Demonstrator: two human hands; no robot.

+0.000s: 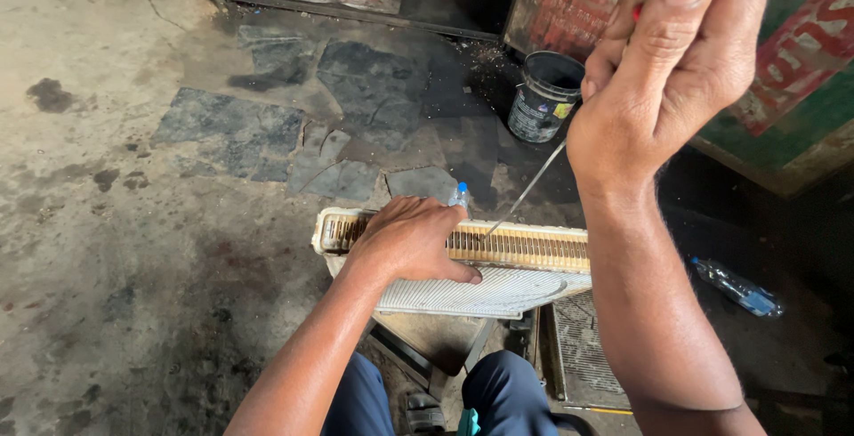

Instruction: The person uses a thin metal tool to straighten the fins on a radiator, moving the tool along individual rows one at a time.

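On a stained concrete floor point(107, 222) (patched with stone), left hand point(411, 238) presses the radiator point(525, 249), right hand point(663, 62) grip clamped on a screwdriver point(525, 194).

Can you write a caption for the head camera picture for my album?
A left hand steadies a finned radiator core while the right hand pokes a thin metal rod into it.
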